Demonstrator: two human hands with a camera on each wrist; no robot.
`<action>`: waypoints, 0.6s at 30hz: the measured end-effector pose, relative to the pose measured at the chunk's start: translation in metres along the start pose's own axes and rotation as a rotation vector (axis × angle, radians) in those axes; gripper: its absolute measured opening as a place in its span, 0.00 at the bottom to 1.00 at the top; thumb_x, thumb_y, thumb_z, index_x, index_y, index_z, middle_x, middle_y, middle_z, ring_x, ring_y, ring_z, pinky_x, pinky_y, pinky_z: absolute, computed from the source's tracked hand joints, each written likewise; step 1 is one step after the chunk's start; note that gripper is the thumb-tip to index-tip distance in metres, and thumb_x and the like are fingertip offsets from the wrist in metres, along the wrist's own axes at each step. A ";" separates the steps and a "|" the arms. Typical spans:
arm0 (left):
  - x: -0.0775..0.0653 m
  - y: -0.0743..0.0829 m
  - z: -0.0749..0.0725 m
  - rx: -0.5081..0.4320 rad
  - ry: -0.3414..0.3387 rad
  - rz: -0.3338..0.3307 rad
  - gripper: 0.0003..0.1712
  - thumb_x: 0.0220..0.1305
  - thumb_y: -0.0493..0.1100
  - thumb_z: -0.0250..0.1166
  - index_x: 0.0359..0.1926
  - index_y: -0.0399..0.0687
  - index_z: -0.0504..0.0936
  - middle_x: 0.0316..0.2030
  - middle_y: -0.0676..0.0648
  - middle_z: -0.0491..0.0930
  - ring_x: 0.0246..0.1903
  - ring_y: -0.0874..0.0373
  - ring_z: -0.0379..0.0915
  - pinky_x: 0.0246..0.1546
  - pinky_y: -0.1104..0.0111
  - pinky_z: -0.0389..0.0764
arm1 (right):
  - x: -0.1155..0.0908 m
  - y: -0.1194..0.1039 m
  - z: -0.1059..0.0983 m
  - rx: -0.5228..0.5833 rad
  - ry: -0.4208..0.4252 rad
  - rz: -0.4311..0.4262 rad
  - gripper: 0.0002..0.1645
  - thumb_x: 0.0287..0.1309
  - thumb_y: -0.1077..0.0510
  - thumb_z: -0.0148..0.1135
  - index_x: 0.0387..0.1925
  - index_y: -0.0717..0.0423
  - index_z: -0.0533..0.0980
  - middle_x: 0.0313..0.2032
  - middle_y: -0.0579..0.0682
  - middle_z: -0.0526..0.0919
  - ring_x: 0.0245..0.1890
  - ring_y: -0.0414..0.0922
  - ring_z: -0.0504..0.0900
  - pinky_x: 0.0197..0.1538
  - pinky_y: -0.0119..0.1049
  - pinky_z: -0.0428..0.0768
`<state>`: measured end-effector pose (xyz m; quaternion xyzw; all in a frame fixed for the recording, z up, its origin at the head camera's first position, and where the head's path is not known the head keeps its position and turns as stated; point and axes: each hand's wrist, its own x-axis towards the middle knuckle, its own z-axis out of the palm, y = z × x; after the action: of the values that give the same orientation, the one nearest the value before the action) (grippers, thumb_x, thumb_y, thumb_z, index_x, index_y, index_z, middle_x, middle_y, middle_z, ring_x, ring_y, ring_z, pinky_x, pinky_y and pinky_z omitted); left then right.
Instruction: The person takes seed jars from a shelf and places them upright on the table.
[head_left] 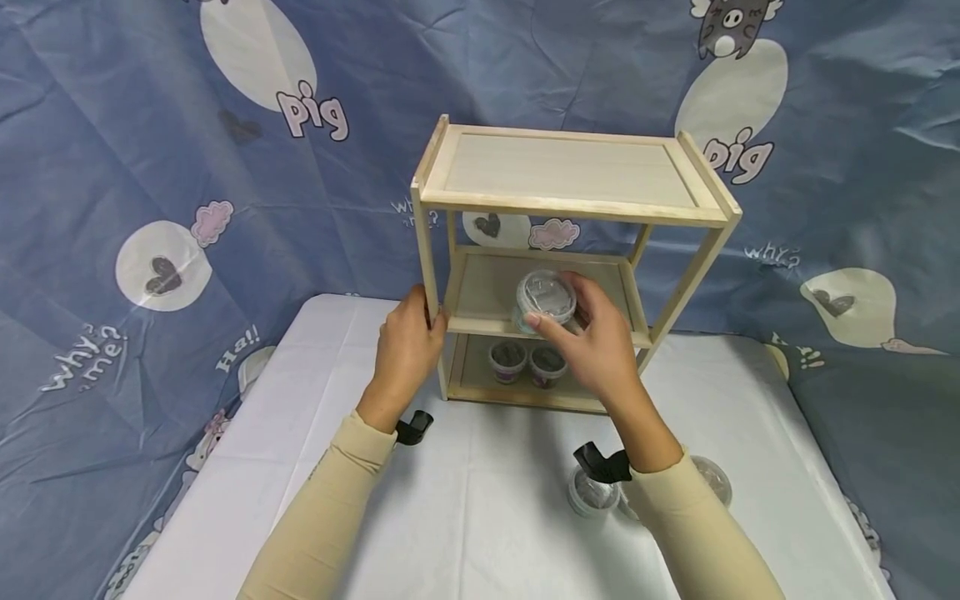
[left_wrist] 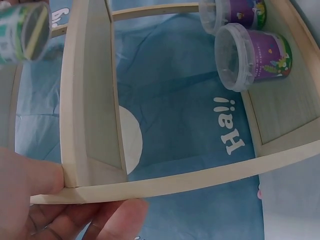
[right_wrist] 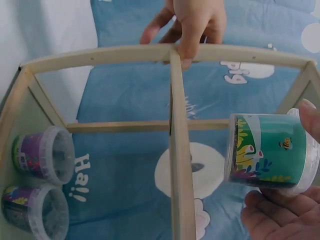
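Observation:
My left hand grips the front left post of a small wooden shelf rack, near its middle shelf. In my right hand is a clear plastic tub with a green label and a lid, held by fingers and thumb around its side. From the head view this tub overlaps the front edge of the middle shelf. Two tubs with purple labels stand side by side on the bottom shelf. Part of the left hand is hidden behind the post.
On the white tablecloth, a lidded tub stands near my right wrist. Another tub is partly covered by the right sleeve. Blue printed fabric hangs close behind the rack.

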<state>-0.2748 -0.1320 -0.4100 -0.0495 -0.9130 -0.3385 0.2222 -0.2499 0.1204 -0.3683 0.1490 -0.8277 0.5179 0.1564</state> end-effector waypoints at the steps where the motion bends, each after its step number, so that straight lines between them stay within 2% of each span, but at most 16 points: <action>1: 0.000 0.000 0.000 0.001 0.002 0.000 0.10 0.76 0.42 0.63 0.45 0.38 0.75 0.32 0.41 0.79 0.27 0.44 0.81 0.23 0.51 0.81 | -0.004 -0.001 -0.002 -0.002 -0.004 0.002 0.43 0.60 0.51 0.78 0.71 0.60 0.70 0.64 0.56 0.78 0.67 0.52 0.76 0.69 0.42 0.72; 6: 0.001 0.000 0.000 0.008 0.012 0.002 0.10 0.76 0.42 0.62 0.45 0.37 0.75 0.32 0.40 0.79 0.27 0.43 0.81 0.24 0.51 0.81 | -0.028 -0.001 -0.009 0.000 -0.027 0.015 0.44 0.62 0.50 0.77 0.73 0.59 0.68 0.65 0.57 0.77 0.68 0.50 0.76 0.69 0.41 0.72; 10: 0.001 0.001 0.000 0.010 0.008 0.001 0.10 0.76 0.42 0.63 0.45 0.37 0.75 0.32 0.40 0.80 0.28 0.42 0.81 0.24 0.50 0.82 | -0.048 0.004 -0.013 -0.007 -0.047 0.015 0.42 0.64 0.51 0.76 0.73 0.59 0.68 0.63 0.58 0.80 0.65 0.50 0.79 0.66 0.40 0.74; 13: 0.000 0.001 0.001 0.014 0.003 0.000 0.11 0.76 0.42 0.63 0.45 0.37 0.75 0.33 0.40 0.80 0.28 0.41 0.81 0.25 0.50 0.82 | -0.064 0.014 -0.012 -0.039 -0.067 0.003 0.41 0.64 0.51 0.76 0.72 0.59 0.68 0.60 0.58 0.83 0.62 0.51 0.81 0.63 0.44 0.77; 18: -0.001 0.001 0.001 0.015 -0.002 -0.003 0.11 0.76 0.42 0.63 0.45 0.37 0.75 0.32 0.40 0.79 0.28 0.42 0.81 0.25 0.50 0.81 | -0.088 0.034 -0.007 -0.078 -0.091 0.017 0.43 0.62 0.49 0.77 0.72 0.57 0.68 0.60 0.56 0.83 0.63 0.52 0.80 0.62 0.55 0.78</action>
<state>-0.2744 -0.1308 -0.4106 -0.0467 -0.9159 -0.3318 0.2212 -0.1832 0.1487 -0.4293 0.1592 -0.8547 0.4792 0.1202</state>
